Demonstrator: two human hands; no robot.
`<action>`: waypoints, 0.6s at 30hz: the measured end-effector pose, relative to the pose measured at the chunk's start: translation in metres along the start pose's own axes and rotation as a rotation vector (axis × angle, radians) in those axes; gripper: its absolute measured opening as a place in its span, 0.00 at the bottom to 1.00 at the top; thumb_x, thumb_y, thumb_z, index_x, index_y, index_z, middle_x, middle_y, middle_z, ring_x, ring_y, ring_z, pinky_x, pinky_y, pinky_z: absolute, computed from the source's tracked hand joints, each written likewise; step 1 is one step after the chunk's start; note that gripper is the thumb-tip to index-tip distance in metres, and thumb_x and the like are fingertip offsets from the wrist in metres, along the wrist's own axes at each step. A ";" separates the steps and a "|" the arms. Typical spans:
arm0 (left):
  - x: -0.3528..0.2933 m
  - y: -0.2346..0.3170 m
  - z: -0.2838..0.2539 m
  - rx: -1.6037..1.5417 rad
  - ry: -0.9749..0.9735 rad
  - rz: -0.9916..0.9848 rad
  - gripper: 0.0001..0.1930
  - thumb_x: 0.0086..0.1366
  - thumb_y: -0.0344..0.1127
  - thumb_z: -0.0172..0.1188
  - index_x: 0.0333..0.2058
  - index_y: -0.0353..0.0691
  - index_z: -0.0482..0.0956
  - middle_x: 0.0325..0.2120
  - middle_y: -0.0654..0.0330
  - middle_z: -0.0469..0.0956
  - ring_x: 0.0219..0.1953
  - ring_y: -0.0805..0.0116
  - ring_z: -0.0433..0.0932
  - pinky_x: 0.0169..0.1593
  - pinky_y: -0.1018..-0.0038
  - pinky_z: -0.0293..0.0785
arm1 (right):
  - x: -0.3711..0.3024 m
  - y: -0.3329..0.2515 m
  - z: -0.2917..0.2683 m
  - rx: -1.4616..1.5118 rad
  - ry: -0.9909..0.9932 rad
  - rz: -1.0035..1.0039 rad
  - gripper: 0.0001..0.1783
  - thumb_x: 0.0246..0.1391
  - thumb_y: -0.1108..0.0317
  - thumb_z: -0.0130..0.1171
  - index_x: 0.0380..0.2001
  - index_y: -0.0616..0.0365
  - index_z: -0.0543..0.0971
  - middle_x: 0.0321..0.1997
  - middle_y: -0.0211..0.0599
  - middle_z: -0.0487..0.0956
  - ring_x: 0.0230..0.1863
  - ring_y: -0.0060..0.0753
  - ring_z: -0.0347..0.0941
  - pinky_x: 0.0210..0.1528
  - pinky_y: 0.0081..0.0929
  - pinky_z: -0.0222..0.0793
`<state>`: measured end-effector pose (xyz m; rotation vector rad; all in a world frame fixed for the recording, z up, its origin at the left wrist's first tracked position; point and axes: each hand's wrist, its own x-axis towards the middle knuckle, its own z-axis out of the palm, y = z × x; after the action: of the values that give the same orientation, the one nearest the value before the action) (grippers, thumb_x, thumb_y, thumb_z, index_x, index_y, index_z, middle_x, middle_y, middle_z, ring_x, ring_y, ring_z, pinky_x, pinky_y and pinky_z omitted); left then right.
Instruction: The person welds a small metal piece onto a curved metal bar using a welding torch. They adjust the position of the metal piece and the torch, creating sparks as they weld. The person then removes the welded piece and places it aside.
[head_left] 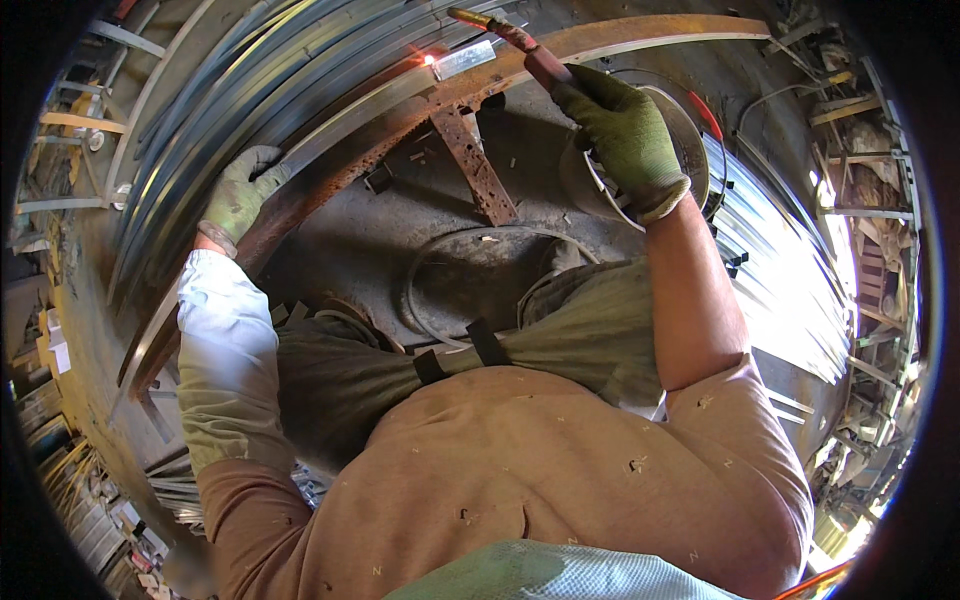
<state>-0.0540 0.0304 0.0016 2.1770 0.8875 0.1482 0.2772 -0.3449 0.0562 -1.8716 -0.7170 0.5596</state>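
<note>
The right hand, gloved, gripped a welding torch whose tip glowed at a small metal plate on the rusty curved bar. The left hand, also gloved, seemed closed around that bar lower down, beside stacked metal strips.

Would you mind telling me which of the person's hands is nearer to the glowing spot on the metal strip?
Right. The right hand holds the torch just right of the glowing spot; the left hand grips the rusty bar far down-left.
</note>
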 end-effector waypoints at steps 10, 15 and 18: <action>0.001 0.014 0.001 0.086 0.074 -0.028 0.21 0.73 0.41 0.74 0.57 0.32 0.86 0.50 0.50 0.89 0.53 0.59 0.85 0.61 0.67 0.79 | 0.003 -0.006 -0.003 -0.065 -0.002 0.005 0.25 0.74 0.52 0.67 0.63 0.57 0.87 0.54 0.45 0.91 0.53 0.34 0.85 0.60 0.33 0.78; 0.002 0.011 0.002 0.093 0.052 -0.025 0.21 0.73 0.42 0.74 0.56 0.32 0.86 0.50 0.52 0.89 0.52 0.60 0.85 0.60 0.68 0.79 | 0.009 -0.007 -0.032 -0.043 -0.146 0.174 0.22 0.74 0.60 0.67 0.63 0.62 0.85 0.45 0.30 0.89 0.43 0.19 0.80 0.50 0.24 0.77; -0.002 0.023 0.003 0.127 0.041 -0.074 0.21 0.72 0.42 0.75 0.55 0.33 0.86 0.50 0.51 0.89 0.52 0.57 0.86 0.59 0.67 0.79 | 0.009 -0.008 -0.040 -0.185 -0.233 0.174 0.21 0.73 0.60 0.68 0.60 0.63 0.87 0.44 0.28 0.89 0.43 0.19 0.80 0.49 0.25 0.78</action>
<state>-0.0422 0.0168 0.0159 2.2614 1.0244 0.1026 0.3081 -0.3616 0.0784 -2.0748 -0.7830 0.8584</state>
